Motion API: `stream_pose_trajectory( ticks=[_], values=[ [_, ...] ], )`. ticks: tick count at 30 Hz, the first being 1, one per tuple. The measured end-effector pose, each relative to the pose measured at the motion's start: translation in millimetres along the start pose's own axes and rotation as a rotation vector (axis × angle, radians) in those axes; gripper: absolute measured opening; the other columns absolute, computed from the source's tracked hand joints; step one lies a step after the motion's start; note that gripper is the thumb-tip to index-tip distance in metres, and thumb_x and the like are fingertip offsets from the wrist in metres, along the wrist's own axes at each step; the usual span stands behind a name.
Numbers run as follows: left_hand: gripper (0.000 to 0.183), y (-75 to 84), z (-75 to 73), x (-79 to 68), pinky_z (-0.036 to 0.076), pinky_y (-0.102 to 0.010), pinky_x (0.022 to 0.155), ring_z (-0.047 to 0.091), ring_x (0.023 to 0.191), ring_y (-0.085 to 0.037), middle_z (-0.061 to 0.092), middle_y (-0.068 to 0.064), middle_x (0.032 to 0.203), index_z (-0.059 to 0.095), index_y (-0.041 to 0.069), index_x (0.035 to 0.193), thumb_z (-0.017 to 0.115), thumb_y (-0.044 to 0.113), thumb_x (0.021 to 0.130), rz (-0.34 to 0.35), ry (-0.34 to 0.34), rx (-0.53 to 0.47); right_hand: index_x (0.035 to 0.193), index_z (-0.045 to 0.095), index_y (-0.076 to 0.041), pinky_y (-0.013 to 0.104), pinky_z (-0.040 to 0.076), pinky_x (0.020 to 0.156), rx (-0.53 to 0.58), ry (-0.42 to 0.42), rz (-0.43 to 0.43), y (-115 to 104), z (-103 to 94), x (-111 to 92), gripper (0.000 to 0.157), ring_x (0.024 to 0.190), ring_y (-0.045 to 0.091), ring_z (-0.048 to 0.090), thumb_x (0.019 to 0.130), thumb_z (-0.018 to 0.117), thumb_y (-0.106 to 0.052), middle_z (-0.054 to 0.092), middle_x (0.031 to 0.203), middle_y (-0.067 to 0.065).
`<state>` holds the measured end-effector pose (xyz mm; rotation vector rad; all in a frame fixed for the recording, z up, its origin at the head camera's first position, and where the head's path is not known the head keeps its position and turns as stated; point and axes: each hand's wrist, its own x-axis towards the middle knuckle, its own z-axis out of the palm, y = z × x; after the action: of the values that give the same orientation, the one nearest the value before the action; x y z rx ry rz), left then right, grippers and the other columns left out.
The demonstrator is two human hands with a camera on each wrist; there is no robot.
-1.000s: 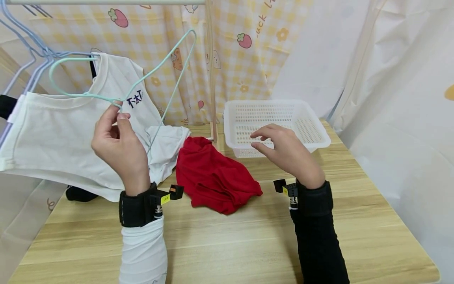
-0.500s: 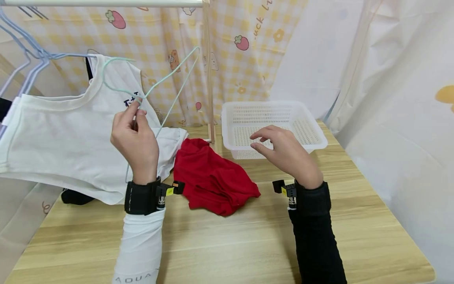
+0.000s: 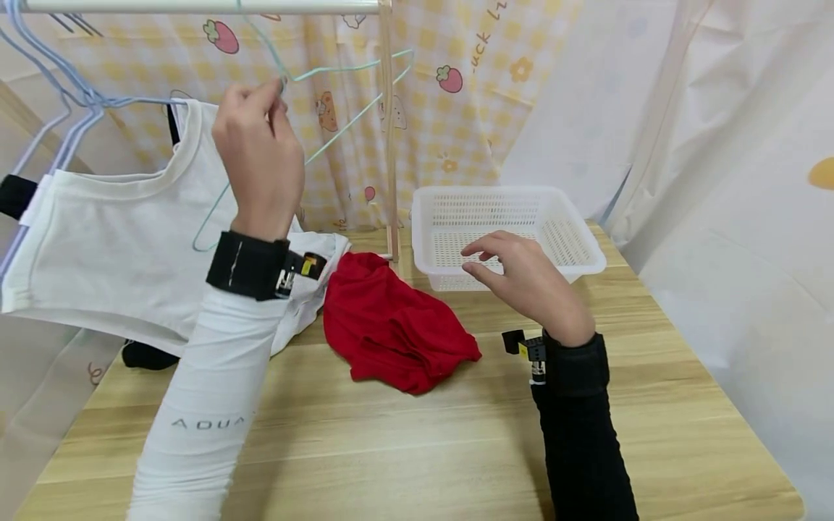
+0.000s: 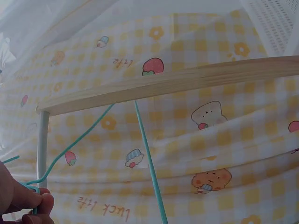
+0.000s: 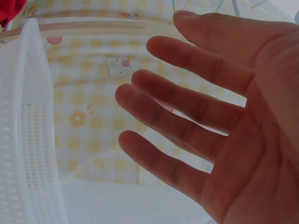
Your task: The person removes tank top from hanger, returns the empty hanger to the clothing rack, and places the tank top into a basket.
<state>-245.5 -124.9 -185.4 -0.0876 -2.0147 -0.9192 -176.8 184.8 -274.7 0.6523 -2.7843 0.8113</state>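
Pinched in my left hand point(image 3: 262, 155) is a mint-green clothes hanger point(image 3: 352, 123), gripped at the base of its hook. The hook reaches up to the white rail point(image 3: 195, 6) of the rack; whether it touches the rail I cannot tell. In the left wrist view the hanger point(image 4: 150, 161) shows between thumb and fingers, two of its arms running toward the wooden post point(image 4: 163, 84). My right hand point(image 3: 524, 278) hovers in front of the white basket point(image 3: 423, 239), holding nothing. Its fingers are loosely spread in the right wrist view, where the palm point(image 5: 261, 154) shows bare.
Left of my left hand, a white sleeveless top point(image 3: 124, 246) hangs among blue hangers point(image 3: 72, 79). A crumpled red garment point(image 3: 397, 325) lies on the wooden table point(image 3: 417, 456), with a white garment point(image 3: 306, 289) beside it. Something black point(image 3: 146, 356) lies under the hanging top.
My left hand has risen toward the rail, carrying the green hanger. The hanger has turned so its hook points up. My right hand stays almost where it was.
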Motion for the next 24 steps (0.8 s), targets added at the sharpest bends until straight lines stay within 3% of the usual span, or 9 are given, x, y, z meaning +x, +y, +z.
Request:
stream_pose_trajectory(
  ticks=[5,9,14,24],
  values=[
    [0.036,15.2,11.2,22.0,0.05,-0.027,0.107,0.064,0.127,-0.026,0.068,-0.017,0.133,0.07,0.005,0.142,0.048,0.014,0.115,-0.037,-0.121,0.074,0.127,0.078,-0.009,0.048,0.058,0.097,0.0,-0.008,-0.002,0,0.0,1,0.025,0.117,0.03,0.071,0.104,0.073,-0.019,0.076,0.131,0.009],
    [0.038,25.2,22.4,31.7,0.053,-0.03,0.11,0.064,0.132,-0.026,0.066,-0.016,0.141,0.067,0.006,0.145,0.045,0.014,0.115,-0.053,-0.206,0.139,0.127,0.078,-0.009,0.048,0.058,0.098,0.006,-0.01,0.001,0,0.9,1,0.025,0.117,0.03,0.071,0.104,0.073,-0.02,0.076,0.131,0.008],
    [0.042,29.3,29.7,34.4,0.055,-0.041,0.11,0.065,0.133,-0.03,0.062,-0.016,0.148,0.063,0.007,0.15,0.041,0.014,0.115,-0.066,-0.307,0.201,0.127,0.078,-0.01,0.049,0.058,0.098,0.012,-0.001,0.0,0,2.3,1,0.025,0.117,0.03,0.071,0.104,0.073,-0.02,0.076,0.13,0.008],
    [0.048,19.4,35.3,32.3,0.057,-0.057,0.102,0.064,0.131,-0.039,0.063,-0.02,0.145,0.066,0.008,0.149,0.037,0.008,0.111,-0.053,-0.394,0.257,0.127,0.078,-0.009,0.049,0.057,0.099,0.012,0.008,-0.011,-3,3.0,3,0.025,0.116,0.029,0.071,0.104,0.073,-0.02,0.076,0.13,0.009]
  ],
)
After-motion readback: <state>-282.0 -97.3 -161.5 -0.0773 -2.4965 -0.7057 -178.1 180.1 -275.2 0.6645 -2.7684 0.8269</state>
